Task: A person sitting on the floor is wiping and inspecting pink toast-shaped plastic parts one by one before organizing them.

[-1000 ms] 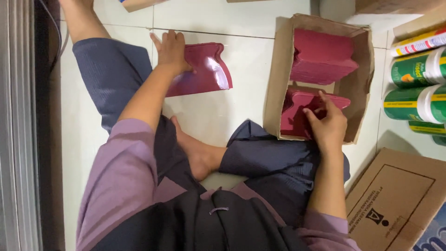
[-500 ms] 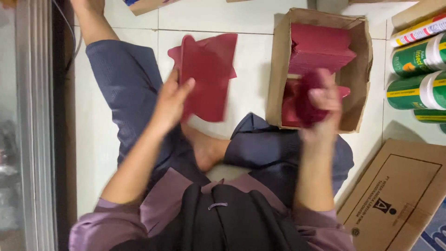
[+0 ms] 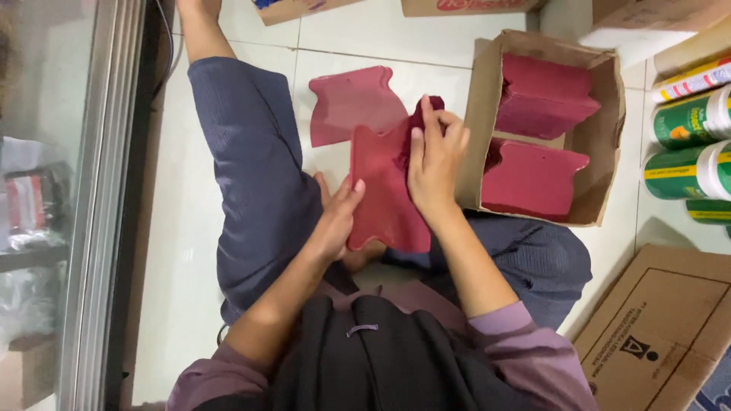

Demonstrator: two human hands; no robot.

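Observation:
I sit cross-legged on a white tiled floor. My left hand (image 3: 335, 217) holds the lower left edge of a flat dark red plastic bag (image 3: 384, 190) raised over my lap. My right hand (image 3: 435, 156) grips the same bag at its upper right, fingers over a bunched darker red part. Another dark red bag (image 3: 346, 103) lies flat on the tiles just behind it. To the right stands an open cardboard box (image 3: 476, 129) with two stacks of the same red bags (image 3: 533, 179) inside.
Green and white cans (image 3: 689, 171) lie at the right edge. A flattened cardboard box (image 3: 662, 335) lies at lower right. More cardboard boxes (image 3: 464, 6) line the top. A metal-framed glass door (image 3: 99, 190) runs down the left side.
My right hand came out of the box with a red bag and moved left. My left hand moved down and toward my lap, and both hands now meet on one bag.

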